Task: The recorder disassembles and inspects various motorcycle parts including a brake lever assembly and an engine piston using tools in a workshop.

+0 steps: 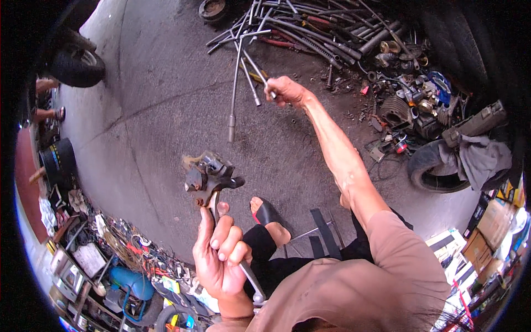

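Observation:
Fingers curled, my left hand [223,260] holds a steel wrench [250,279] whose shank slants down past the palm. At the wrench's upper end, above my thumb and fingers, is a dark metal mechanical part [211,176] with a rusty bolt; it resembles a brake caliper. How the wrench meets the part is partly hidden. My right hand [286,91] reaches forward and is closed round the near end of a steel rod [255,67], which looks like a T-handle wrench. Beside it on the ground lies a long T-handle socket wrench [234,94].
A heap of metal rods and tools [326,33] lies ahead, with engine parts [398,110] to its right. A tire [428,174] with a grey cloth [481,157] stands at right. Clutter and a blue tank [130,282] fill the lower left. My sandalled foot [268,213] is below.

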The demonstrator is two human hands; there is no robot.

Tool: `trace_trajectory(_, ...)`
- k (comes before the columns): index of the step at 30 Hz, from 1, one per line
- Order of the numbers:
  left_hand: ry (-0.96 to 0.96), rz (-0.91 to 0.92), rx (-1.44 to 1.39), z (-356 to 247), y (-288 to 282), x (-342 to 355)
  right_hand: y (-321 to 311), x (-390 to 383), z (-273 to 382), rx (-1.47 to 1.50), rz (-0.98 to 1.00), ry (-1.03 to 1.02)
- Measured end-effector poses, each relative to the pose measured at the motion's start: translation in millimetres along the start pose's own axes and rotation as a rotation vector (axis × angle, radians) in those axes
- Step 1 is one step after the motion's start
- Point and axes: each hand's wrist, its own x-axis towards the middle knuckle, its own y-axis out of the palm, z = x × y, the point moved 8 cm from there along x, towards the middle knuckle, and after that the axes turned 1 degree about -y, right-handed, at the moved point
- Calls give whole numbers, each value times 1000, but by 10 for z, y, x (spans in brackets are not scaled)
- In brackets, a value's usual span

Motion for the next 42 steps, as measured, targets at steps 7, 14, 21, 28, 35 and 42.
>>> trace_trajectory(7,24,57,-47,-71,-52,-91,-108,-146,68,454,116,-55)
trace_trajectory(14,45,45,-82,-128,-104,-138,-346,-220,-388,282,86,58)
trace_trajectory(21,44,62,-70,-117,-94,-117,-359,-196,-534,289,41,118)
trace_trajectory(28,37,25,-80,-117,-106,-107,-566,-181,-778,313,-132,139)
trace_trajectory(35,38,44,-67,-165,-111,-112,-476,-445,-221,-977,-923,-67)
trace_trajectory(42,51,15,-85,-133,-107,-83,79,264,-244,-1223,-681,-163)
